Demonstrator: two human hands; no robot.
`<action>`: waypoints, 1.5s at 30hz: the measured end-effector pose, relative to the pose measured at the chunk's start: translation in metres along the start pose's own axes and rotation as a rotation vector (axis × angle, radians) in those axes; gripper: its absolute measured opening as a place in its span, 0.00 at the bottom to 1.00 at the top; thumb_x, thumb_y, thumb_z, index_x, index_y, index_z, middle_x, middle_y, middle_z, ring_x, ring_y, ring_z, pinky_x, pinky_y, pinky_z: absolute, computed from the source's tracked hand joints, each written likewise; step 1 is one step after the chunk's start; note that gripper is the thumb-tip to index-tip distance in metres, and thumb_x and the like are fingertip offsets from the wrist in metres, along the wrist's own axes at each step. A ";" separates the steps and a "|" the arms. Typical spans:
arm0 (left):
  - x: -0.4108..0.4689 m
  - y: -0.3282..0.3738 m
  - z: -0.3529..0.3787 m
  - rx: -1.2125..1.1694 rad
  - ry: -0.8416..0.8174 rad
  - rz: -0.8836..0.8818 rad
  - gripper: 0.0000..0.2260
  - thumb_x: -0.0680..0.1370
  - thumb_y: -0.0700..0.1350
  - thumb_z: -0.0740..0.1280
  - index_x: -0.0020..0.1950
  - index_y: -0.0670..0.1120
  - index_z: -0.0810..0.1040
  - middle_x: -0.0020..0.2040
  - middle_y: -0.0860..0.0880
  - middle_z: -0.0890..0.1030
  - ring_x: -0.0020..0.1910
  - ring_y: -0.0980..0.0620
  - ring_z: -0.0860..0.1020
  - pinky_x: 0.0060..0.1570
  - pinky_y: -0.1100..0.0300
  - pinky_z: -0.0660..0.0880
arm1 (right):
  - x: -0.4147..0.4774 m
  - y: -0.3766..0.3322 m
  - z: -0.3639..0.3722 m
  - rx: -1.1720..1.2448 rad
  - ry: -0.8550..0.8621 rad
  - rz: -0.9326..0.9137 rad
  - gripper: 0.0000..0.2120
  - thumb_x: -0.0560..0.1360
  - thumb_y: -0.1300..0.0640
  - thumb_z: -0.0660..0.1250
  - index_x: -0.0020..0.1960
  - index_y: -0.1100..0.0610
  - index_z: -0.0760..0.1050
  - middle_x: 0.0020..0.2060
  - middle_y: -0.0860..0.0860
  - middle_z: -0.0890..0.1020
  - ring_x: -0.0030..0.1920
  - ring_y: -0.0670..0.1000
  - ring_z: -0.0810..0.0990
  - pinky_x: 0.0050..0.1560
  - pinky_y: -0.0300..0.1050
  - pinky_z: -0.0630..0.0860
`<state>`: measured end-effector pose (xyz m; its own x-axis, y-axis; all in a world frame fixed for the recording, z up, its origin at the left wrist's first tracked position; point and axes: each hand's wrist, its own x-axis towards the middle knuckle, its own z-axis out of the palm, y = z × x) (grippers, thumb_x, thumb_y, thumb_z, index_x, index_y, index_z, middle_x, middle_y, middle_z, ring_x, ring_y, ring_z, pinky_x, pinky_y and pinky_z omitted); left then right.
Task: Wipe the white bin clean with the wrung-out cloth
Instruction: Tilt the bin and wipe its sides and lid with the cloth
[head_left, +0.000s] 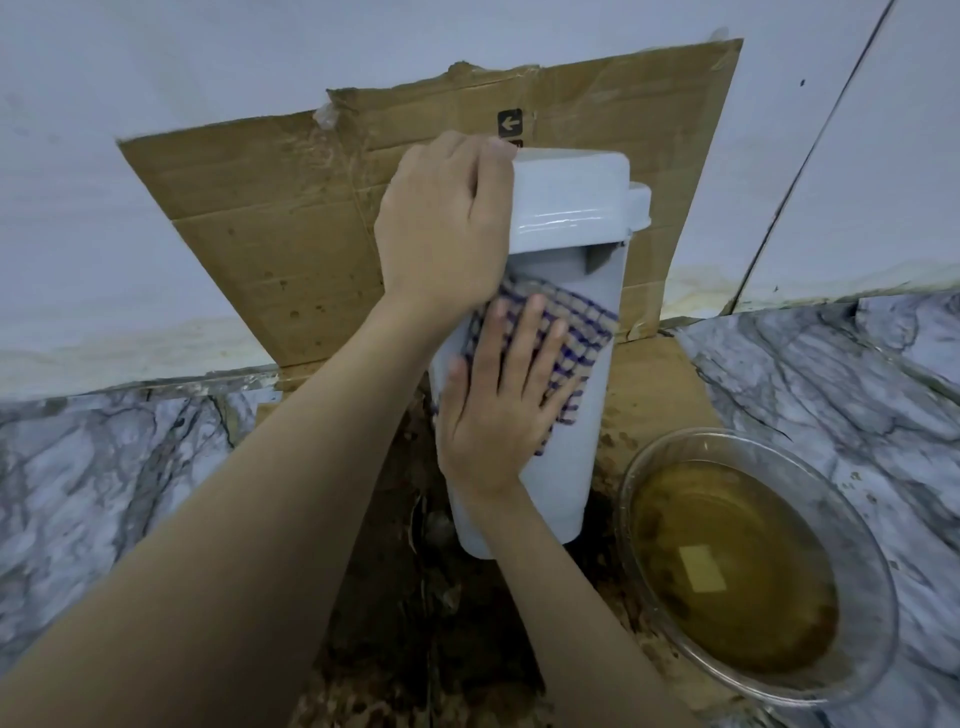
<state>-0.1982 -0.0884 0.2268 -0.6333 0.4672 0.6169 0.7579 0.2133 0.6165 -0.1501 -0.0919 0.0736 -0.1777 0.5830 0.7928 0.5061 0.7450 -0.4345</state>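
- Cardboard (270, 234) leans behind, upper left.
- Left grip (441, 218) is curled round the lid (571, 182) of the white bin (566, 467), centre frame.
- Right grip (504, 415) presses the cloth (576, 332) flat-fingered on its front; I judge wiping midway, lower wall still to do.
- Bowl (867, 597) of brown water, lower right.

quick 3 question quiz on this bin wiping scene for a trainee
1. True or false: the right hand presses the checked cloth flat against the white bin.
2. What does the left hand grip? A) the bin's top B) the bin's base C) the cloth
3. The glass bowl on the bin's right holds water of what colour?

Key: 1 true; 2 A; 3 brown
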 end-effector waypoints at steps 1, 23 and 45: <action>0.000 0.000 0.000 0.002 -0.006 -0.001 0.22 0.79 0.50 0.49 0.51 0.45 0.81 0.48 0.53 0.80 0.49 0.55 0.72 0.41 0.68 0.63 | -0.015 0.013 0.000 -0.016 -0.026 -0.092 0.27 0.82 0.47 0.46 0.77 0.50 0.40 0.77 0.49 0.44 0.77 0.53 0.45 0.71 0.65 0.53; 0.000 0.003 0.006 0.041 0.000 -0.002 0.24 0.78 0.51 0.48 0.49 0.40 0.81 0.46 0.47 0.81 0.48 0.50 0.74 0.43 0.57 0.66 | -0.026 0.037 0.005 0.059 0.073 0.158 0.26 0.81 0.43 0.45 0.77 0.45 0.44 0.77 0.44 0.43 0.76 0.55 0.49 0.71 0.64 0.52; -0.105 0.023 -0.021 0.082 -0.061 0.143 0.20 0.80 0.47 0.51 0.61 0.41 0.78 0.60 0.46 0.79 0.60 0.52 0.72 0.64 0.57 0.67 | -0.089 0.112 -0.094 -0.065 -0.819 0.873 0.18 0.82 0.47 0.46 0.63 0.53 0.69 0.55 0.53 0.79 0.54 0.56 0.78 0.45 0.46 0.69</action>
<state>-0.1176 -0.1507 0.1869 -0.5098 0.5481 0.6631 0.8512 0.2093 0.4814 0.0012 -0.0909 -0.0052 -0.2260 0.9341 -0.2765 0.7605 -0.0082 -0.6493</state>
